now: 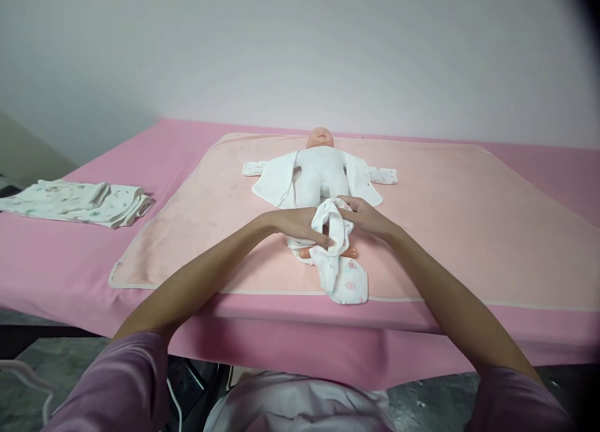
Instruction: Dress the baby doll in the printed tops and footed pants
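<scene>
A baby doll lies on its back on a peach towel, head toward the wall, with an open white printed top spread under it. My left hand and my right hand both grip a bunched pair of small white printed trousers at the doll's legs. The doll's bare feet show just below my hands. The trousers' loose end trails toward the towel's near edge.
The towel lies on a pink-covered table against a pale wall. A folded stack of white printed baby clothes sits at the table's left side. The table's near edge runs just in front of my arms.
</scene>
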Tool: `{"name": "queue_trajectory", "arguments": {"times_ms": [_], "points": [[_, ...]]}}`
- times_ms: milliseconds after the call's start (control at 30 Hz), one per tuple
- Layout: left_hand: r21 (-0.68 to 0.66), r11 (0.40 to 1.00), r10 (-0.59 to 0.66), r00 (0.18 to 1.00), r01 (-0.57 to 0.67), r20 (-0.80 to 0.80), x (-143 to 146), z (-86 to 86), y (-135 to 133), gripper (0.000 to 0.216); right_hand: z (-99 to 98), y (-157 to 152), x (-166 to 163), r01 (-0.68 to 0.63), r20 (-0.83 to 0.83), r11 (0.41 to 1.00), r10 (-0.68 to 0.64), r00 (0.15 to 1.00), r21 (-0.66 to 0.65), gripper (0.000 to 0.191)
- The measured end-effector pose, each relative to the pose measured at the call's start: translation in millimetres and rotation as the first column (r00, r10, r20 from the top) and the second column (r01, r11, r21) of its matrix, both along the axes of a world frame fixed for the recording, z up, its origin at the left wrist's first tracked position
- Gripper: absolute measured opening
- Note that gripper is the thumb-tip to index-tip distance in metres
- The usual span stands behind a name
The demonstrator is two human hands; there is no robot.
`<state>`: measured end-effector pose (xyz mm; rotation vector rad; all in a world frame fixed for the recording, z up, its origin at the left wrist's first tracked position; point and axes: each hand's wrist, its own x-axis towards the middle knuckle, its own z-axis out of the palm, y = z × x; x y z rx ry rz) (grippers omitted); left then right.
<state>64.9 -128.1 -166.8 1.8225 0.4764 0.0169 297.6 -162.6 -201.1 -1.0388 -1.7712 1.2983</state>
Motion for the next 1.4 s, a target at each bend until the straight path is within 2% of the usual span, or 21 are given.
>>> {"name": "queue_trajectory", "arguments": {"times_ms": [67, 167, 233, 333, 433, 533, 767, 867, 933, 1000, 1067, 1133, 1200, 1333, 1400], "points": [[0.040, 0.999, -0.034, 0.999, 0.035, -0.029, -4.2, 0.1, 6.3, 0.037, -0.9, 0.7, 0.6, -0.011, -0.008, 1.000, 0.011, 1.000, -0.010, 0.044], [0.032, 0.998, 0.059, 0.997, -0.057, -0.044, -12.1, -3.7, 19.2, 0.041, -2.3, 2.4, 4.6, -0.028, -0.023, 0.998, 0.027, 0.999, -0.049, 0.049], [-0.019, 0.990, 0.142, 0.989, -0.143, -0.045, -16.0, -9.5, 27.6, 0.044, -3.1, 3.8, 10.5, -0.062, -0.045, 0.994, 0.058, 0.997, -0.088, 0.053], [-0.142, 0.961, 0.237, 0.971, -0.236, -0.009, -17.9, -19.5, 36.7, 0.050, -4.1, 6.0, 22.6, -0.179, -0.054, 0.974, 0.173, 0.983, -0.140, 0.058], [-0.196, 0.938, 0.296, 0.955, -0.287, 0.022, -16.8, -25.3, 39.6, 0.058, -4.3, 7.4, 30.0, -0.245, 0.045, 0.956, 0.255, 0.966, -0.161, 0.054], [-0.187, 0.934, 0.318, 0.947, -0.306, 0.037, -15.9, -25.0, 38.1, 0.060, -2.3, 6.3, 26.5, -0.181, 0.130, 0.967, 0.206, 0.970, -0.178, 0.048], [-0.201, 0.942, 0.287, 0.956, -0.270, 0.060, -14.7, -22.4, 34.8, 0.055, 6.8, -3.6, 10.1, -0.126, 0.121, 0.977, 0.148, 0.981, -0.175, 0.055], [-0.191, 0.946, 0.278, 0.958, -0.260, 0.073, -14.3, -24.3, 37.1, 0.049, 6.7, -6.2, 8.6, -0.109, 0.176, 0.981, 0.137, 0.975, -0.160, 0.046], [-0.206, 0.948, 0.263, 0.962, -0.244, 0.069, -15.1, -24.6, 39.2, 0.048, 3.1, -6.0, 7.1, -0.073, 0.119, 0.989, 0.089, 0.989, -0.132, 0.040], [-0.239, 0.948, 0.230, 0.972, -0.212, 0.053, -17.0, -23.5, 40.3, 0.054, -2.2, -4.7, 4.6, -0.003, -0.031, 0.994, 0.000, 1.000, -0.105, 0.044], [-0.235, 0.960, 0.167, 0.985, -0.155, 0.034, -19.3, -21.1, 39.6, 0.060, -7.0, -3.3, 2.2, 0.066, -0.160, 0.990, -0.086, 0.983, -0.126, 0.051], [-0.190, 0.975, 0.121, 0.992, -0.115, 0.024, -20.9, -18.7, 37.6, 0.061, -9.5, -2.9, 2.1, 0.079, -0.185, 0.979, -0.114, 0.976, -0.187, 0.055], [-0.157, 0.979, 0.141, 0.989, -0.132, 0.048, -20.8, -17.6, 35.5, 0.059, -9.6, -3.4, 5.1, 0.002, -0.125, 0.973, -0.032, 0.992, -0.232, 0.056], [-0.126, 0.965, 0.247, 0.960, -0.231, 0.132, -18.0, -19.7, 34.4, 0.061, -9.7, -4.1, 12.9, -0.238, -0.015, 0.938, 0.242, 0.970, -0.250, 0.062], [-0.103, 0.971, 0.229, 0.962, -0.215, 0.146, -17.3, -20.4, 35.2, 0.062, -12.7, -3.6, 12.3, -0.233, -0.060, 0.948, 0.225, 0.972, -0.216, 0.066]]}}
